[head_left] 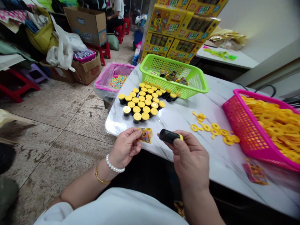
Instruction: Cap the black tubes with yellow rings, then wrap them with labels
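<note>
Between the thumb and fingers of my left hand [127, 145] is a small printed wrapper [146, 135], yellow and orange. My right hand [191, 159] grips a black plastic tube [169, 136] tilted sideways, with a bit of yellow at the end near my fingers. Tube and wrapper are apart, both above the table's front edge. Beyond them stand several black cups with yellow lids [145, 101], grouped upright on the table. Yellow plastic rings with short stems [215, 129] lie loose to the right of my right hand.
A green basket [203, 78] holds wrapped cups behind the lidded ones. At right, a pink basket [248, 125] is heaped with yellow rings; printed wrappers [257, 173] lie before it. A lined pink bin [99, 79] with colourful beads stands left of the marbled table [187, 112]. Yellow boxes [166, 20] are stacked behind.
</note>
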Demonstrator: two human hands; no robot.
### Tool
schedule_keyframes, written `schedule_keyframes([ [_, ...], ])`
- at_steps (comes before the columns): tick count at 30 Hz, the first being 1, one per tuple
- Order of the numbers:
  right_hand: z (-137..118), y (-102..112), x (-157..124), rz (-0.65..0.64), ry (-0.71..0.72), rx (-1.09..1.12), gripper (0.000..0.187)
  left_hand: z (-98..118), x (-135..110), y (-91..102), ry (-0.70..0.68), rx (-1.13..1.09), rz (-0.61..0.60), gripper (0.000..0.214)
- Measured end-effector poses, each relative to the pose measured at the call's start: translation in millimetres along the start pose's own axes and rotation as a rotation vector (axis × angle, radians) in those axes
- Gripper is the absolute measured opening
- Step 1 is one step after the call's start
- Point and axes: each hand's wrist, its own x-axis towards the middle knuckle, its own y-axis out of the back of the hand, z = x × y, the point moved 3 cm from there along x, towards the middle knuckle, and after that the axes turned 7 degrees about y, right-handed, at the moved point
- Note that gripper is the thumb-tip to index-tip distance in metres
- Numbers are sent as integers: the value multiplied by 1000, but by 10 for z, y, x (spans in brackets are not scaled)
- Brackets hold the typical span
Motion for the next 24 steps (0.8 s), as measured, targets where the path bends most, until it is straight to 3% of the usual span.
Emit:
schedule_keyframes([
  [6,49,-139,10,-116,-109,26,33,-52,22,-43,30,-105,-5,41],
  [10,-37,-156,-37,-102,44,-215,26,-78,36,-18,29,-62,-1,36],
  [13,-75,-175,-94,-114,142,-254,25,-97,14,7,-2,-3,7,35],
  [15,-70,-181,-122,-163,148,-217,25,-85,-22,32,-53,53,34,35],
  [18,-70,-151,-132,-175,197,-212,25,26,-101,84,-260,144,116,38],
  [20,-70,-133,-119,-185,247,-201,27,107,-135,83,-343,228,65,48],
  [24,-61,-157,-78,-359,348,-246,32,131,-111,37,-203,373,-137,33],
])
